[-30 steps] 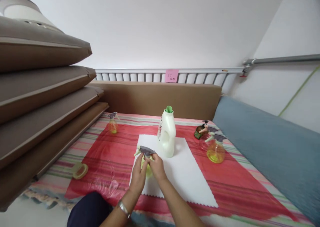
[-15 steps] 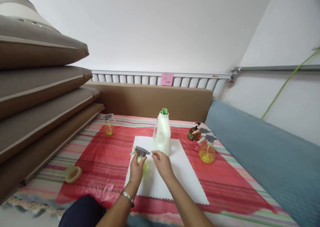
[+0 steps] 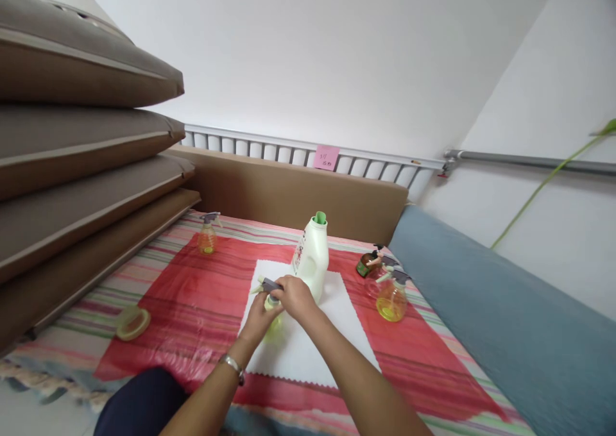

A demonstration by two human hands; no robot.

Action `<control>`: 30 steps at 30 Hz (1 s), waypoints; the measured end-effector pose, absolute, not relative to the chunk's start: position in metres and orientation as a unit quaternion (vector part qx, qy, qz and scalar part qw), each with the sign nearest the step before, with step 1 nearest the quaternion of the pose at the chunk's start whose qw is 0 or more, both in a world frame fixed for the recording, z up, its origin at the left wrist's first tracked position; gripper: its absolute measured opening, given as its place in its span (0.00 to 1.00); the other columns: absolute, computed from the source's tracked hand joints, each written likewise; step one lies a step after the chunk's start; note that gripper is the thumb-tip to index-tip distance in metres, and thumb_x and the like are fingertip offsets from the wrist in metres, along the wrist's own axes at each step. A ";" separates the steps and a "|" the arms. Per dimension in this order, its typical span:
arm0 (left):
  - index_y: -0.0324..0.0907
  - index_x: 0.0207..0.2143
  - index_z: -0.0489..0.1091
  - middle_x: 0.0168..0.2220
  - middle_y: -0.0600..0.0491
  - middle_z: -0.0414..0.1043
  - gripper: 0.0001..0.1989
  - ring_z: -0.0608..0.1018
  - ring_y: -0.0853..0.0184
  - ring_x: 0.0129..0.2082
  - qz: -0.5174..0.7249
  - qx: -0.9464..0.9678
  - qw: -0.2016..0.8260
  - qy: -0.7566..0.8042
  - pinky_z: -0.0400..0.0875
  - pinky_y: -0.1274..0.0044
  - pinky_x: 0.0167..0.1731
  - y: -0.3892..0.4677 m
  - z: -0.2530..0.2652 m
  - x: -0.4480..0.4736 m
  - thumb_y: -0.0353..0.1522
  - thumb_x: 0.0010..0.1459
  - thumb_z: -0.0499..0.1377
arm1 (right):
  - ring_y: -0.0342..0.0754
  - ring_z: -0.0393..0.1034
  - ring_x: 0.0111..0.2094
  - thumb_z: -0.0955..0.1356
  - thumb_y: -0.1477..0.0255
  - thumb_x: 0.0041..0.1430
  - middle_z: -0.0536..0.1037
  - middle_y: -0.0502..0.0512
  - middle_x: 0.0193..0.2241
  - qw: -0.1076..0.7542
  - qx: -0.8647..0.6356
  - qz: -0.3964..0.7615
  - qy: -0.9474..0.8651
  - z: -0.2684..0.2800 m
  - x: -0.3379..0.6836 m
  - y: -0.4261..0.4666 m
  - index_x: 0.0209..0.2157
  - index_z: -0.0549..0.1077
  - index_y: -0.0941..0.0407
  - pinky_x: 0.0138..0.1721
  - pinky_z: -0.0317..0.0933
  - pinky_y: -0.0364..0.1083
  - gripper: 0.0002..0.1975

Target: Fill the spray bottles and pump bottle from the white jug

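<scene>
Head view, looking down at a bed dressed in a striped cover (image 3: pixel 158 263), with a red plastic sheet (image 3: pixel 202 308) over it and a white mat (image 3: pixel 308 352) with a zigzag edge at centre.

Left hand (image 3: pixel 257 317) wraps the body of a small spray bottle (image 3: pixel 270 308) standing on the mat; fingers closed round it. Right hand (image 3: pixel 296 295) sits on the grey trigger head (image 3: pixel 269 286), fingers clamped over the top. Head is seated on the neck; whether it is tight or loose, cannot tell. Bottle holds a little yellow-green liquid, low in the belly.

Judged progress: this bottle is mid-handling at the cap. White jug (image 3: pixel 312 263), just past the hands at 12 o'clock, stands with its green spout (image 3: pixel 319 218) uncapped.

Other bottles: one amber sprayer (image 3: pixel 207 234) at 10 o'clock, upright, head on. Round yellow sprayer (image 3: pixel 391 295) at 2 o'clock, head on, partly filled. Beyond it a dark green bottle (image 3: pixel 366 264), lying tilted.

Materials: bottles clear plastic, bulbous, ribbed on the amber one. Jug opaque, smooth, handled. Sheet glossy, wrinkled. Tape roll (image 3: pixel 132 322) at 9 o'clock, flat. Padded brown cushions (image 3: pixel 72 167) stacked far left; blue bolster (image 3: pixel 481 314) right.
</scene>
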State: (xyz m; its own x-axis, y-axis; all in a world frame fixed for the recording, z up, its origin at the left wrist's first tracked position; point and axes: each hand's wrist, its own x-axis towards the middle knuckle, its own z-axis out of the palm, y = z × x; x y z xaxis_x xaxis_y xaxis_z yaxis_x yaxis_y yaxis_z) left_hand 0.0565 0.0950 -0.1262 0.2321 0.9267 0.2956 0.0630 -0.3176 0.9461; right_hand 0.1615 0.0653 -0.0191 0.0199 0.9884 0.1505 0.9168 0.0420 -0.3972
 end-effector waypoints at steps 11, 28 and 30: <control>0.40 0.32 0.73 0.35 0.51 0.77 0.13 0.75 0.57 0.41 0.452 0.664 0.479 0.353 0.67 0.67 0.43 0.105 -0.119 0.049 0.36 0.43 0.62 | 0.45 0.68 0.32 0.67 0.67 0.50 0.76 0.52 0.30 0.144 -0.701 0.073 -0.694 -0.017 0.157 0.067 0.31 0.77 0.53 0.29 0.52 0.41 0.08; 0.36 0.43 0.68 0.43 0.45 0.73 0.24 0.72 0.55 0.47 0.472 0.632 0.474 0.392 0.64 0.66 0.47 0.104 -0.127 0.057 0.36 0.42 0.62 | 0.45 0.67 0.32 0.66 0.68 0.52 0.75 0.52 0.31 0.161 -0.700 0.079 -0.691 -0.021 0.158 0.066 0.32 0.76 0.53 0.31 0.52 0.41 0.08; 0.34 0.43 0.67 0.43 0.42 0.73 0.23 0.72 0.53 0.47 0.483 0.616 0.464 0.415 0.63 0.64 0.48 0.101 -0.131 0.060 0.38 0.45 0.60 | 0.44 0.67 0.32 0.66 0.68 0.52 0.75 0.52 0.32 0.162 -0.699 0.083 -0.692 -0.021 0.157 0.066 0.32 0.76 0.53 0.30 0.52 0.41 0.08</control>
State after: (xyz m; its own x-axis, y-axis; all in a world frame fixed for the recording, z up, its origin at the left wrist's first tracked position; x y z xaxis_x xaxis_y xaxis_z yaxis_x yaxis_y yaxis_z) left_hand 0.0604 0.1006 -0.1308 0.1902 0.9590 0.2103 0.0630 -0.2257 0.9722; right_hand 0.1565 0.0656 -0.0208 0.0295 0.9938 0.1071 0.9398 0.0089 -0.3416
